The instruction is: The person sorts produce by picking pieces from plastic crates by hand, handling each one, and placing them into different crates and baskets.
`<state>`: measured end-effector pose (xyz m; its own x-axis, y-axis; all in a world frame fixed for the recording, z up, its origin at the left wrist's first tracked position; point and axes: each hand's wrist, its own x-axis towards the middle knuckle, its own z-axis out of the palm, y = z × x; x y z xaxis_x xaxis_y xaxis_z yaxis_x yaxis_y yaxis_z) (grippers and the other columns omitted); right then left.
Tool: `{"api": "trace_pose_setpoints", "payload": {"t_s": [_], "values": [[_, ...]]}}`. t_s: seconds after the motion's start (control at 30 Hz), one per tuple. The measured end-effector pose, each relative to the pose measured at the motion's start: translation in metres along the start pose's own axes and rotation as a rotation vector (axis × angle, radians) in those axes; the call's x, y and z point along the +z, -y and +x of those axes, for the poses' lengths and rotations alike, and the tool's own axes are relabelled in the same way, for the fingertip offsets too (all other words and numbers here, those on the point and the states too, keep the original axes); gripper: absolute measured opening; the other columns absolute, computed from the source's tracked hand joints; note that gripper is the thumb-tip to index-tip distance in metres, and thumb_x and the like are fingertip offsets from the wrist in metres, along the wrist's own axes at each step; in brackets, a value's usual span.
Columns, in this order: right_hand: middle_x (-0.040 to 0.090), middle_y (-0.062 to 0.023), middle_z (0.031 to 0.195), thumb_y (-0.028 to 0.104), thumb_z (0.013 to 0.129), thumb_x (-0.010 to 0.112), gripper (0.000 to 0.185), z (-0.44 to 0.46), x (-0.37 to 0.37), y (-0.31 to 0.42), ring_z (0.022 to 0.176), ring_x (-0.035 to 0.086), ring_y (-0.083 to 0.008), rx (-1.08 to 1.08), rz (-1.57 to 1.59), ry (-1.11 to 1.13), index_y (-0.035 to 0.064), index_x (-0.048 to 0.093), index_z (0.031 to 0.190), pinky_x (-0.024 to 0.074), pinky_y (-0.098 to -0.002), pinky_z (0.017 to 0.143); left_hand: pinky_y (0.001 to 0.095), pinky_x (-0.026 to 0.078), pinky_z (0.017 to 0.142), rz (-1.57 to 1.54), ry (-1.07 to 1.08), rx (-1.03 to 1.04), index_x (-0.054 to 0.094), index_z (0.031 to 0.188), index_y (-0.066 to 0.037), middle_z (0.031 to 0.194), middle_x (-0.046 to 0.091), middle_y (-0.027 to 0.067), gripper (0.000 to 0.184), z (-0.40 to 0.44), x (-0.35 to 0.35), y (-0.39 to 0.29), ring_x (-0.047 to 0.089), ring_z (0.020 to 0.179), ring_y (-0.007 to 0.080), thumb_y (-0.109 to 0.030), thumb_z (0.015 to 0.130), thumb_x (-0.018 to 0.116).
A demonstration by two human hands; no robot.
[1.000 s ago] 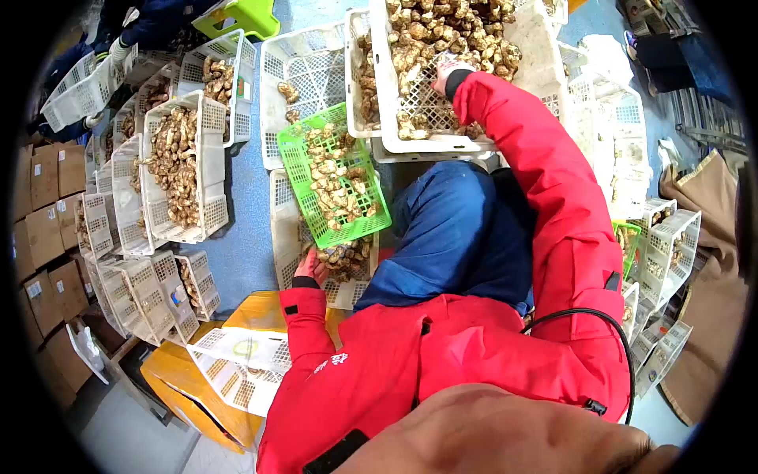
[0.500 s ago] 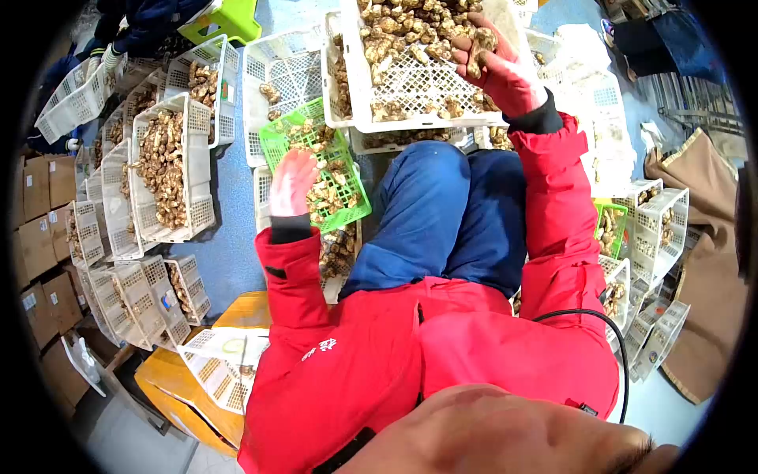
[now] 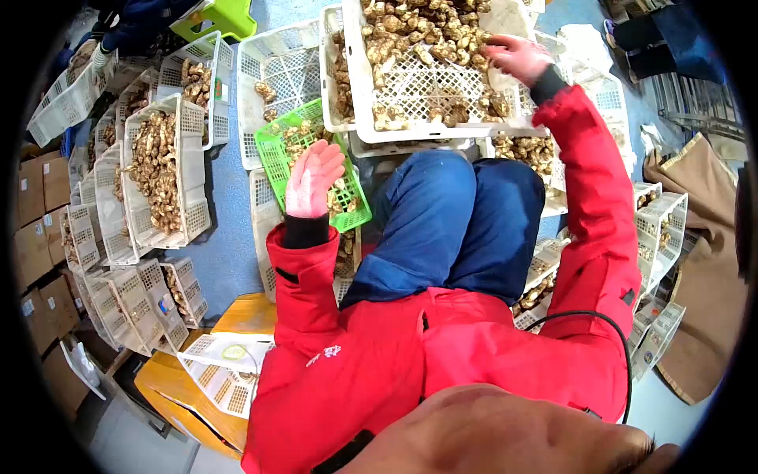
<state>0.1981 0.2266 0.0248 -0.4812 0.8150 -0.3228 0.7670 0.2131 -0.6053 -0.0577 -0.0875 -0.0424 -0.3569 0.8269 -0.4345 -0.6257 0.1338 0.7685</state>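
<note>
- My right hand (image 3: 519, 57) is at the right side of a large white crate (image 3: 426, 133), fingers loosely bent at the edge of knobbly brown roots (image 3: 426, 31); I cannot tell whether it grips one.
- My left hand (image 3: 314, 178) is open, palm up and bare, above a tilted green basket (image 3: 355, 218) of more roots, left of the knees.
- For a sound hold, I judge, fingertips should close gently round one root's thick body, sparing its knobs.

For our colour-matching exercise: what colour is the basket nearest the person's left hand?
The basket is green, best seen in the head view.
</note>
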Motion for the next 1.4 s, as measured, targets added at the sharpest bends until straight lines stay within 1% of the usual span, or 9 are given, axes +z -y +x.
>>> {"api": "trace_pose_setpoints", "payload": {"t_s": [0.07, 0.27, 0.53, 0.6, 0.67, 0.93, 1.07, 1.2, 1.4], "values": [[0.063, -0.014, 0.093, 0.045, 0.077, 0.052, 0.05, 0.073, 0.063, 0.005, 0.088, 0.06, -0.0246, -0.109, -0.687, 0.052, 0.0047, 0.059, 0.105, 0.0468, -0.0322, 0.078, 0.0356, 0.044, 0.086, -0.112, -0.006, 0.036, 0.04, 0.12, 0.004, 0.114, 0.051, 0.0203, 0.041, 0.001, 0.005, -0.004, 0.054, 0.101, 0.0278, -0.026, 0.091, 0.042], [0.059, -0.0133, 0.106, 0.032, 0.08, 0.043, 0.041, 0.165, 0.16, -0.036, 0.097, 0.058, -0.0245, -0.227, -0.936, 0.038, 0.0028, 0.058, 0.105, 0.0456, -0.0377, 0.084, 0.0324, 0.046, 0.084, 0.034, -0.053, 0.046, 0.04, 0.119, 0.006, 0.111, 0.053, 0.0218, 0.04, -0.007, 0.019, -0.022, 0.056, 0.098, 0.0268, -0.022, 0.09, 0.042], [0.061, -0.0093, 0.061, 0.04, 0.075, 0.055, 0.045, -0.049, -0.054, -0.018, 0.053, 0.059, -0.0143, -0.028, -0.362, -0.072, 0.0022, 0.06, 0.099, 0.0479, -0.027, 0.057, 0.0369, 0.041, 0.09, -0.055, 0.069, -0.02, 0.032, 0.124, 0.004, 0.12, 0.045, 0.0215, 0.049, 0.01, 0.022, -0.011, 0.05, 0.105, 0.0294, -0.029, 0.089, 0.045], [0.062, -0.012, 0.064, 0.041, 0.075, 0.057, 0.051, -0.085, -0.079, -0.057, 0.063, 0.062, -0.0186, 0.257, -0.47, 0.104, 0.0022, 0.058, 0.108, 0.0483, -0.03, 0.063, 0.0368, 0.042, 0.089, -0.067, 0.079, -0.036, 0.032, 0.124, 0.003, 0.12, 0.045, 0.0203, 0.05, 0.017, 0.027, -0.009, 0.05, 0.106, 0.0294, -0.028, 0.088, 0.048], [0.063, -0.0159, 0.071, 0.045, 0.074, 0.057, 0.055, -0.08, -0.078, -0.093, 0.072, 0.063, -0.023, -0.126, -0.77, -0.206, 0.0057, 0.056, 0.112, 0.0476, -0.0341, 0.07, 0.0379, 0.042, 0.089, -0.121, 0.193, -0.037, 0.033, 0.124, 0.002, 0.119, 0.046, 0.0196, 0.051, 0.019, 0.03, -0.005, 0.051, 0.105, 0.0294, -0.028, 0.086, 0.051], [0.06, -0.0109, 0.103, 0.037, 0.082, 0.047, 0.037, 0.154, 0.103, -0.01, 0.098, 0.057, -0.0253, -0.099, -0.977, 0.028, 0.012, 0.054, 0.109, 0.0453, -0.0364, 0.083, 0.0356, 0.046, 0.083, 0.036, 0.001, -0.013, 0.041, 0.118, 0.006, 0.109, 0.053, 0.0223, 0.035, 0.001, 0.056, -0.026, 0.056, 0.096, 0.0301, -0.017, 0.091, 0.037], [0.062, -0.0145, 0.094, 0.023, 0.082, 0.052, 0.029, 0.152, 0.092, -0.02, 0.087, 0.061, -0.0201, -0.183, -0.813, -0.071, 0.0091, 0.057, 0.107, 0.0477, -0.0314, 0.075, 0.0338, 0.046, 0.081, 0.046, 0.076, 0.049, 0.043, 0.117, 0.004, 0.107, 0.055, 0.0207, 0.034, 0.012, 0.047, -0.025, 0.057, 0.096, 0.0273, -0.015, 0.089, 0.041], [0.062, -0.0046, 0.083, 0.015, 0.078, 0.059, 0.035, 0.058, 0.048, 0.007, 0.074, 0.057, -0.0086, -0.303, 0.43, 0.246, 0.007, 0.055, 0.112, 0.0462, -0.023, 0.065, 0.0337, 0.046, 0.081, 0.093, 0.214, -0.121, 0.035, 0.123, 0.005, 0.114, 0.05, 0.0208, 0.048, 0.035, 0.072, -0.02, 0.055, 0.097, 0.0271, -0.026, 0.088, 0.046], [0.059, -0.0053, 0.106, -0.003, 0.079, 0.052, 0.04, -0.069, 0.058, 0.066, 0.092, 0.056, -0.0121, -0.621, 0.327, 0.187, 0.0081, 0.053, 0.117, 0.0445, -0.0248, 0.081, 0.027, 0.049, 0.066, 0.155, 0.332, -0.126, 0.039, 0.12, 0.001, 0.108, 0.054, 0.0181, 0.048, 0.04, 0.111, -0.002, 0.059, 0.084, 0.0202, -0.025, 0.083, 0.055]]}}
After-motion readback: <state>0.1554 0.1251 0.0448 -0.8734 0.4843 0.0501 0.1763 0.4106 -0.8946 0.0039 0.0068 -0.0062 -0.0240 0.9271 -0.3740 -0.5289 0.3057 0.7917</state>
